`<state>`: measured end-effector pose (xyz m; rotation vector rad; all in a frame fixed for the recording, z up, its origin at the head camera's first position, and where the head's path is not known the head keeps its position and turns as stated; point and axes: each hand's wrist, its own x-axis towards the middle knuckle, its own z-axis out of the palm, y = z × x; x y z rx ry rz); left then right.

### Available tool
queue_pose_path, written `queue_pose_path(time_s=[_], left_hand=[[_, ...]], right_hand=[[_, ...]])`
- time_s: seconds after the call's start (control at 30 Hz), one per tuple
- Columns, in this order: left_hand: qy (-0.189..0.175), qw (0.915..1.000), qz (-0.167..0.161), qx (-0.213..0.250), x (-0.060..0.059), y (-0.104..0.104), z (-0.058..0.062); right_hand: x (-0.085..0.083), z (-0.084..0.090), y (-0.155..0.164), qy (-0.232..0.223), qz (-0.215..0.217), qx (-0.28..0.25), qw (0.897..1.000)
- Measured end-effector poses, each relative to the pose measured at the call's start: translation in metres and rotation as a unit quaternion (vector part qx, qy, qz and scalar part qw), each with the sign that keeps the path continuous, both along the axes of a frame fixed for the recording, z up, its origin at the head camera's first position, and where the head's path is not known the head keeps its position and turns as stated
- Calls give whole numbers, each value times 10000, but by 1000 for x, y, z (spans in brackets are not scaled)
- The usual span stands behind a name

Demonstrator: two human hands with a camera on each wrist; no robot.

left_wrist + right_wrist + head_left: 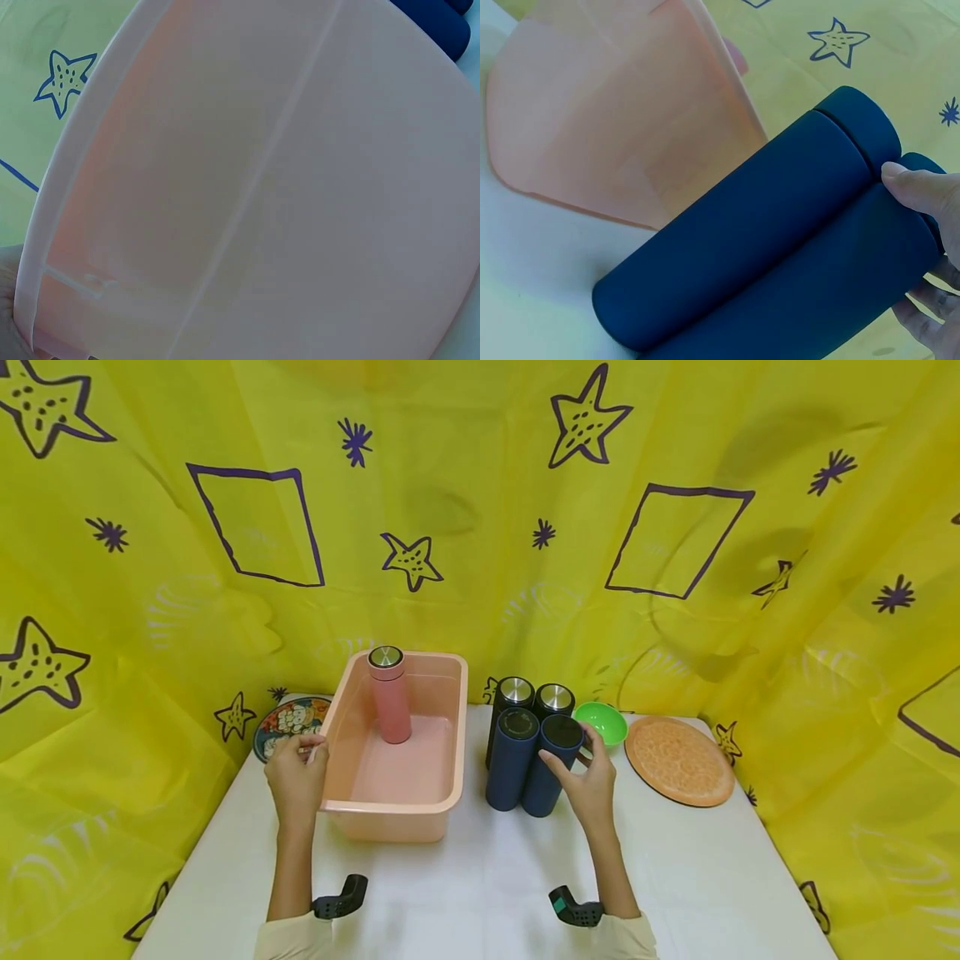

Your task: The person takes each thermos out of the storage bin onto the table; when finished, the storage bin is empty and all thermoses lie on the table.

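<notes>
My left hand holds the left rim of a peach plastic basin, its fingers curled at the edge. Inside the basin a pink thermos bottle stands upright near the back. With my right hand I grip the right-hand navy blue thermos bottle near its lid, thumb on one side and fingers on the other. A second navy thermos bottle stands right beside it on the left. In the right wrist view my thumb lies just below the lid seam.
Two black thermos bottles with silver lids stand behind the navy pair. A green bowl and a round orange-brown mat lie to the right on the white table. Left of the basin is a patterned round plate. Yellow curtain encloses the table.
</notes>
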<state>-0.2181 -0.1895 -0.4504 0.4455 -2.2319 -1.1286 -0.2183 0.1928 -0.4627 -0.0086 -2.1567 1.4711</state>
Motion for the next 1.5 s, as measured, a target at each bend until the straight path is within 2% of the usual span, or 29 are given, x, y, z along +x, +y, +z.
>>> queue_pose_path(time_s=[0.23, 0.43, 0.67, 0.87, 1.03, 1.13, 1.27, 1.37, 1.5], left_hand=[[-53, 9999, -35, 102, 0, 1, 2], [-105, 9999, -18, 74, 2, 1, 3], [-224, 9997, -11, 76, 2, 1, 2], [-243, 9997, -16, 95, 1, 0, 1], [-248, 9996, -32, 159, 1, 0, 1], [-248, 9995, -34, 174, 0, 0, 2], [-293, 9994, -25, 187, 0, -1, 1], [-270, 9995, -16, 162, 0, -1, 1], [-141, 9999, 1, 80, 1, 0, 1]], right_hand=[[2, 0, 3, -40, 222, -35, 9997], [2, 0, 3, 38, 212, -164, 9996], [21, 44, -12, 492, 62, -441, 9978], [19, 59, -15, 1213, -51, -578, 9909], [17, 78, -24, 1857, 7, -777, 9795], [15, 91, -34, 2215, 213, -847, 9712], [11, 106, -52, 2511, 691, -793, 9622], [7, 114, -68, 2524, 1061, -612, 9598], [4, 119, -91, 2260, 1605, -440, 9598]])
